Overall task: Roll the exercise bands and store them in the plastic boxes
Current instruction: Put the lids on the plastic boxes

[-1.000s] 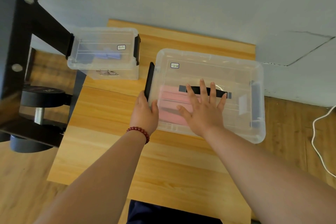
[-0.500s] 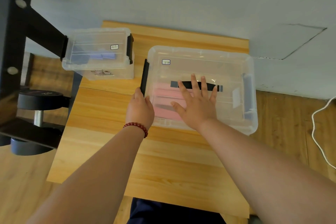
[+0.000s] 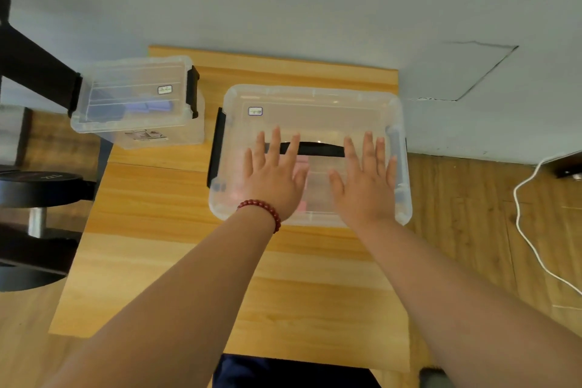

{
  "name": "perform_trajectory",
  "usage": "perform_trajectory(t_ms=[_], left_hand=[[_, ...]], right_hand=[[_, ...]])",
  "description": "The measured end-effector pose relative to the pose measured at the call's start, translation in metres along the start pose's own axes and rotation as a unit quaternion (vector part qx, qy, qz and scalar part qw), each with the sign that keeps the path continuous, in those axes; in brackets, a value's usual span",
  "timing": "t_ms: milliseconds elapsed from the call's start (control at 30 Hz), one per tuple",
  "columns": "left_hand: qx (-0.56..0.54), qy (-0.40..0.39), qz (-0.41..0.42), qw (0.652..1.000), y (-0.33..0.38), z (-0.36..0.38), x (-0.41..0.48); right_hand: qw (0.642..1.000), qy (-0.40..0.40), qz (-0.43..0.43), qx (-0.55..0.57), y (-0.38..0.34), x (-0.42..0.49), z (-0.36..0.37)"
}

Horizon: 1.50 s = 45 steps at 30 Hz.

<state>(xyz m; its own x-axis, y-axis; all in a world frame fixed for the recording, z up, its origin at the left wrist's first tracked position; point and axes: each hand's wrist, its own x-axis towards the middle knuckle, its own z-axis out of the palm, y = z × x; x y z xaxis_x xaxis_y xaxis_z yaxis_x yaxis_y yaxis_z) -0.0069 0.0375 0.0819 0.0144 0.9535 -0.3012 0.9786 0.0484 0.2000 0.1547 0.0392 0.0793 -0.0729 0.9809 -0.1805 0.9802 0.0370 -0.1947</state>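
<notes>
A large clear plastic box (image 3: 315,104) with its lid on sits on the wooden table (image 3: 189,261). Both palms lie flat on that lid: my left hand (image 3: 274,176) on its left half, my right hand (image 3: 365,179) on its right half, fingers spread. A pink exercise band (image 3: 304,164) shows dimly through the lid between my hands, and a black strip (image 3: 318,148) lies across the lid's middle. A black latch (image 3: 215,148) sits on the box's left end. A smaller closed clear box (image 3: 135,98) with blue bands (image 3: 151,108) inside stands at the table's far left corner.
A black rack with dumbbells (image 3: 41,186) stands left of the table. The grey wall (image 3: 283,3) runs behind the table. A white cable (image 3: 522,230) trails over the wooden floor on the right.
My left hand left the black latch at the box's left end and came to rest flat on the lid. My right hand slid rightward along the lid.
</notes>
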Motion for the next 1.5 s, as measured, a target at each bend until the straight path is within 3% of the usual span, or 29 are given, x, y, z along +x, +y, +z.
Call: perform_trajectory(t_ms=[67, 267, 433, 533, 800, 967, 1500], left_hand=[[0.030, -0.031, -0.002, 0.999, -0.001, 0.007, 0.003], [0.062, -0.021, -0.016, 0.998, -0.027, 0.004, 0.007], [0.041, -0.010, -0.046, 0.998, -0.028, 0.001, 0.014], [0.045, -0.007, -0.049, 0.998, -0.026, 0.002, 0.016], [0.040, -0.004, -0.048, 0.998, -0.027, 0.001, 0.020], [0.043, -0.002, -0.048, 0.998, -0.028, 0.001, 0.022], [0.049, -0.005, -0.042, 0.998, -0.029, 0.000, 0.024]], right_hand=[[1.000, 0.005, 0.016, 0.000, 0.015, 0.001, -0.002], [0.996, 0.005, 0.087, 0.035, 0.039, 0.007, -0.005], [0.966, -0.063, 0.172, 0.180, 0.043, 0.023, -0.005], [0.951, -0.059, 0.169, 0.252, 0.046, 0.029, -0.003], [0.981, 0.070, 0.144, 0.110, 0.045, 0.029, -0.001], [0.981, 0.018, 0.135, 0.139, 0.040, 0.033, -0.005], [0.994, 0.017, 0.096, 0.046, 0.034, 0.036, -0.008]])
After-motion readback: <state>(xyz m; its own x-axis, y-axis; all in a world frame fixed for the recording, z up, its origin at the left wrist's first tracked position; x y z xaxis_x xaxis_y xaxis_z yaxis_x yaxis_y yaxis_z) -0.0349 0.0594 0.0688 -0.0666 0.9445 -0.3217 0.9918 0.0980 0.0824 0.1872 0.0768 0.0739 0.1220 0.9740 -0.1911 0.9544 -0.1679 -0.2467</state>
